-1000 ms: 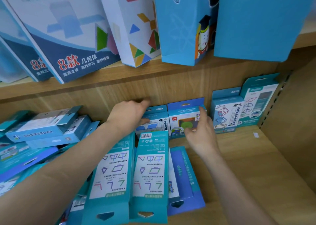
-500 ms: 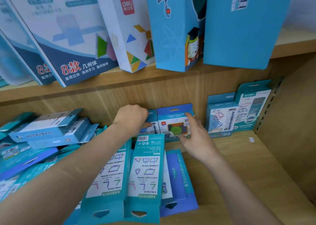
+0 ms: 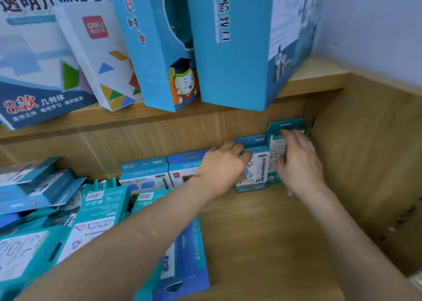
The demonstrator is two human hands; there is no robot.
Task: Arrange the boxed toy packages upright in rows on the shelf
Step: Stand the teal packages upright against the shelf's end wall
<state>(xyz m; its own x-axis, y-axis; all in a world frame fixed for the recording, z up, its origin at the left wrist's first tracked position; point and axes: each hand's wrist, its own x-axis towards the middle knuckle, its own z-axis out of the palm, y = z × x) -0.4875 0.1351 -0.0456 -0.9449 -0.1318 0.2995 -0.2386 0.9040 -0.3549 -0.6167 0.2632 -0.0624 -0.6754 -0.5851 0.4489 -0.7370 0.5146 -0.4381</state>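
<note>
Four large cardboard boxes (image 3: 233,49) in blue and white stand leaning along the upper wooden shelf board (image 3: 159,122). Beneath it we see the lower wooden shelf (image 3: 262,232), with its right half showing bare wood. A heap of flat teal toy packages (image 3: 98,209) lies tumbled over its left half. Against the back wall two small blue-topped boxes (image 3: 146,175) stand upright side by side. Further right, in the corner, a tall teal hang-card package (image 3: 285,124) stands upright, and a small white-and-blue box (image 3: 260,170) stands upright just in front of it, to its left. Our left hand (image 3: 223,166) grips that small box at its upper left edge, fingers curled over the top and thumb across the front. Our right hand (image 3: 296,163), blurred, lies with loosely spread fingers against the front of the tall package.
</note>
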